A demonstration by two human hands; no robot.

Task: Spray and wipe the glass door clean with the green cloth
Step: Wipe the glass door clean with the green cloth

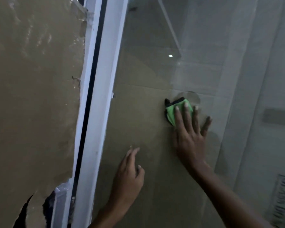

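The glass door [146, 71] fills the middle and right of the view, with brown cardboard showing behind it. My right hand [190, 135] presses a folded green cloth [174, 111] with a dark edge flat against the pane, fingers straight and spread. My left hand [129, 175] is lower left of it, close to the glass, fingers loosely bent and holding nothing. No spray bottle is in view.
A white door frame [102, 99] runs down the left of the pane with a dark gap beside it. Torn brown cardboard [34, 96] covers the panel left of the frame. A white sheer curtain [253, 79] shows through the glass at the right.
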